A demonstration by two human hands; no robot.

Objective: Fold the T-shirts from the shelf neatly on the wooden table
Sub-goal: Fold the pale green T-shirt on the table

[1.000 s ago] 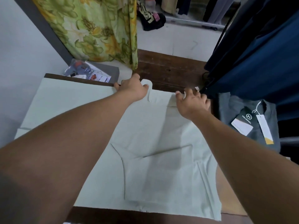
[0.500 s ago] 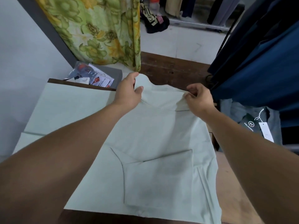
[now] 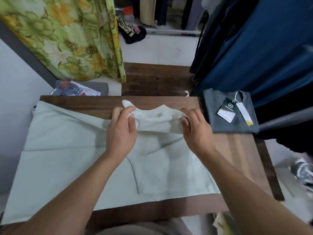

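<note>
A pale green T-shirt lies spread over the wooden table, one sleeve folded in over its middle. Its collar end is lifted off the table and drawn back toward me. My left hand pinches the left side of that collar end between thumb and fingers. My right hand pinches the right side, level with the left. A folded grey T-shirt with paper tags lies at the table's far right corner.
A floral green curtain hangs at the far left, dark blue garments at the right. A plastic packet lies on the floor past the table. A shoe sits on the floor at the right.
Both hands have lifted the collar end from the table's far edge and pulled it back toward me, baring the dark wood at the far edge. The view has tilted down.
</note>
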